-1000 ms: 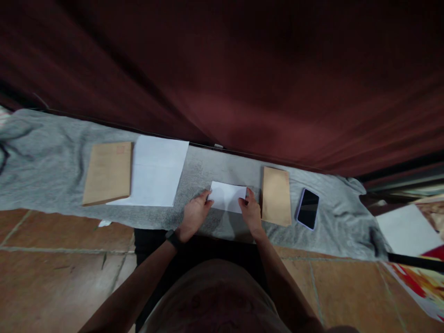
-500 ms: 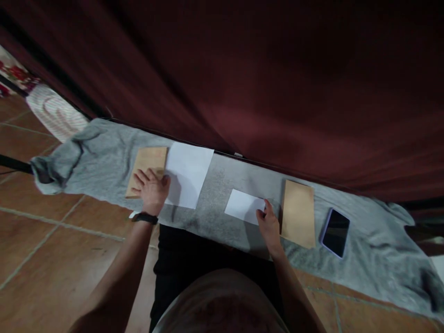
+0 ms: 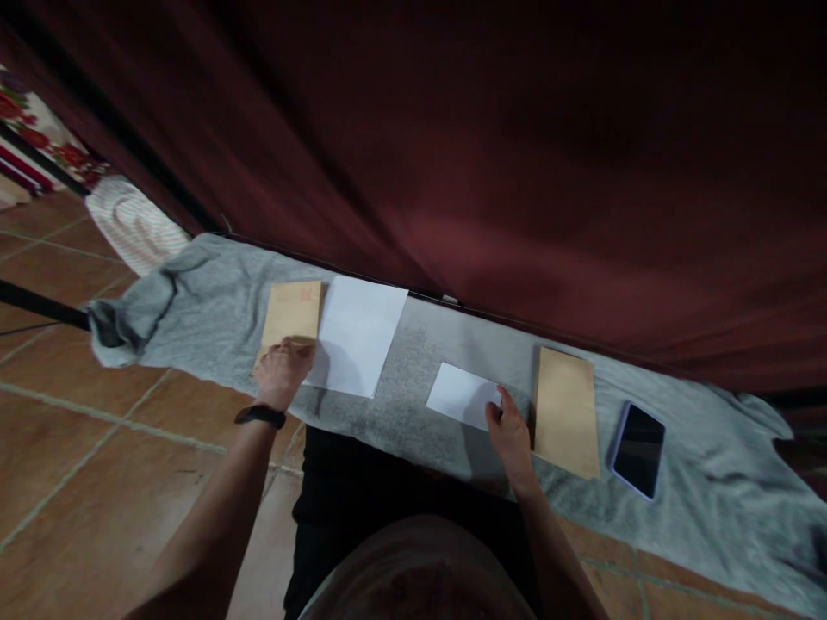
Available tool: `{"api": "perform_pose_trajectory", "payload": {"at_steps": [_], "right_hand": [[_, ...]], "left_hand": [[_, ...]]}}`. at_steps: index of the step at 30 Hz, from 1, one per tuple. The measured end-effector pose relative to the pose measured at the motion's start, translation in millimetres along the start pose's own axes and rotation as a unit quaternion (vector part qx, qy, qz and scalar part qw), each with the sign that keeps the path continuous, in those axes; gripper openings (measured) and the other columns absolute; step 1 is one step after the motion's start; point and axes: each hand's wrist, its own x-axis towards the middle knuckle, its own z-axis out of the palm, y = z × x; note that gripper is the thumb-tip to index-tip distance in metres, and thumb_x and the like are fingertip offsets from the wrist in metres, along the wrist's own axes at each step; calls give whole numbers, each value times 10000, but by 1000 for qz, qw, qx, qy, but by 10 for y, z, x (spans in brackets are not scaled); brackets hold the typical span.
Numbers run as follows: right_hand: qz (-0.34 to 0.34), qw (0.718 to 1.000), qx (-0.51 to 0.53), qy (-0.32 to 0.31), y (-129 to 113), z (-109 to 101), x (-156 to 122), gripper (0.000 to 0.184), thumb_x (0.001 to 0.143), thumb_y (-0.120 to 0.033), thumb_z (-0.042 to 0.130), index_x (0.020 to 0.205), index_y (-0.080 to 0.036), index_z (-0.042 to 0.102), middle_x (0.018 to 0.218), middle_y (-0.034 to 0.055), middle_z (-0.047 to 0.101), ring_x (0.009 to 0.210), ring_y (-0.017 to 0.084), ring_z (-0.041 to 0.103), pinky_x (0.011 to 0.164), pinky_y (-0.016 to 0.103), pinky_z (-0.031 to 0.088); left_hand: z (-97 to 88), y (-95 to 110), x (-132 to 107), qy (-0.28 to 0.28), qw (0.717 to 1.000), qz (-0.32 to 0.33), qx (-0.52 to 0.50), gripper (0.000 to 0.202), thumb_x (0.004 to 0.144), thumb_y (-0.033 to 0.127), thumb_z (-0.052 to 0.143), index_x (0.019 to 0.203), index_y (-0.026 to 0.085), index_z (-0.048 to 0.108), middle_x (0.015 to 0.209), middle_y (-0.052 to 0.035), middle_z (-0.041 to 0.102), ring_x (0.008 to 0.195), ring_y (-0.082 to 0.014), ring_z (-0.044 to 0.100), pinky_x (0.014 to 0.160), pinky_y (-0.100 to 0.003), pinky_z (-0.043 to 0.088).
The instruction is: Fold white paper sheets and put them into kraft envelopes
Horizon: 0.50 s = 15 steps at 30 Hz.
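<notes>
On the left, a stack of brown paper envelopes [image 3: 292, 312] lies on the grey cloth, with a faint red mark near its top right corner. My left hand [image 3: 282, 372], with a dark band at the wrist, has its fingers bent and drawn together on the near end of the top envelope, which looks slightly bowed there. Beside it are white paper sheets [image 3: 363, 331]. A smaller white folded paper [image 3: 460, 396] lies in the middle; my right hand [image 3: 510, 437] pinches its right edge between thumb and fingers.
Right of my right hand sits a second brown envelope stack [image 3: 566, 412], then a phone [image 3: 638, 450] with a purple case. The grey cloth [image 3: 413, 379] covers a narrow bench against a dark red curtain [image 3: 452, 172]. Tiled floor [image 3: 77, 456] shows below.
My left hand has gone from lying spread on the envelopes to bent fingers gathered at their near end, uncovering the red mark. My right hand stays at the folded paper. The view has shifted slightly.
</notes>
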Motion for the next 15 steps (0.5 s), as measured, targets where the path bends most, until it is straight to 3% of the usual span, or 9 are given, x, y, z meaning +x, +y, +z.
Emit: {"api": "perform_pose_trajectory", "payload": {"at_steps": [4,9,13,15], "right_hand": [[-3,1000,-5,-9,-10,-10,-5,507,1022,-329,420,1470,-122,539,1255,171,742,1047,283,757,921,374,568],[0,1000,-1,-4,-18,-14,-23,508,1023,-336,410,1469,-136,548,1252,161,744,1042,279,756,916,369,572],[-14,1000,6,9,-1,13,-21,514,1017,-342,403,1459,-131,557,1259,166,740,1049,280,750,920,377,570],[-20,1000,4,15,7,22,-28,514,1016,-340,400,1452,-122,561,1246,172,743,1036,284,750,902,380,573]], "left_hand": [[-136,-161,128,17,998,-38,36,792,899,676,554,1363,37,495,1387,-291,564,1300,-444,496,947,-466,434],[-168,-265,246,-9,998,-65,17,832,891,679,611,1347,2,453,1432,-337,471,1312,-450,473,975,-496,409],[-175,-243,201,57,993,-94,-48,825,840,646,707,1294,1,465,1435,-346,446,1314,-459,469,1009,-537,408],[-212,-252,163,106,983,-98,-113,719,825,586,746,1206,29,499,1362,-294,517,1313,-457,466,1033,-564,403]]}}
